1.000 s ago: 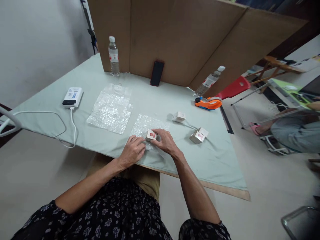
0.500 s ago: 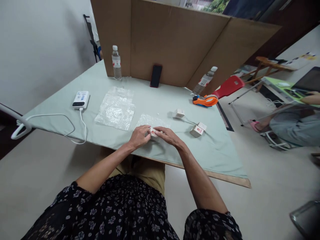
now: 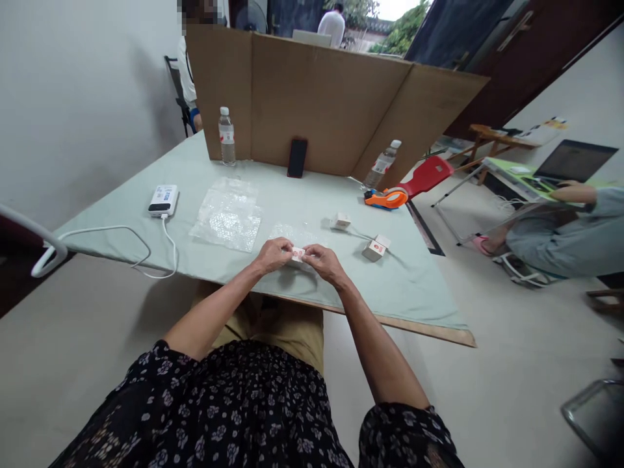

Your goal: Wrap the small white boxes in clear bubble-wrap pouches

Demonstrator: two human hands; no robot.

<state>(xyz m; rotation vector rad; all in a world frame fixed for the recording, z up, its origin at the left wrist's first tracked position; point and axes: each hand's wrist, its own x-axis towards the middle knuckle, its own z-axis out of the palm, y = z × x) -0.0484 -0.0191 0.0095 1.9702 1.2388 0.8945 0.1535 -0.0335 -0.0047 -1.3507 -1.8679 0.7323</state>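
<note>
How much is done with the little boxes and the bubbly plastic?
Only the start looks done: a bubbly sheet is laid out. One little box is in hand, pinched between the left hand and the right hand. Probably left: the other little boxes, sitting bare to the right. The orange tape dispenser and bubbly pile lie untouched.

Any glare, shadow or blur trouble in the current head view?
All in the head view: glints speckle the clear bubble-wrap sheet at left; soft shadow darkens the pale green tablecloth below the hands; print on the small white cardboard box between them is unreadable; a pixelated patch covers the top left.
</note>
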